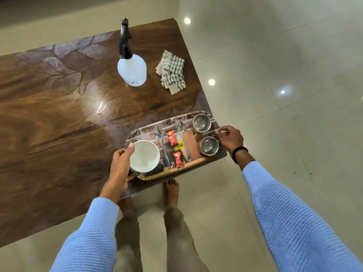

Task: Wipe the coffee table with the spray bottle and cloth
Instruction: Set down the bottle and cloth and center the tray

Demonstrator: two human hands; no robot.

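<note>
A white spray bottle (132, 70) with a black trigger head stands on the glossy brown wooden coffee table (59, 118), toward its far right. Just right of the bottle lies a crumpled green-and-white checked cloth (172, 72). Over the table's near right corner is a printed tray (196, 166). My left hand (120, 169) grips the tray's left end, thumb on the rim beside a white bowl (145, 156). My right hand (230, 138) grips the tray's right end. Both hands are well away from the bottle and cloth.
The tray carries two steel cups (202, 123), two spoons (159, 135) and red sachets (172, 138). It overhangs the table's right edge. Pale glossy floor tiles (284, 85) lie to the right and front. My bare feet (172, 190) stand below the tray.
</note>
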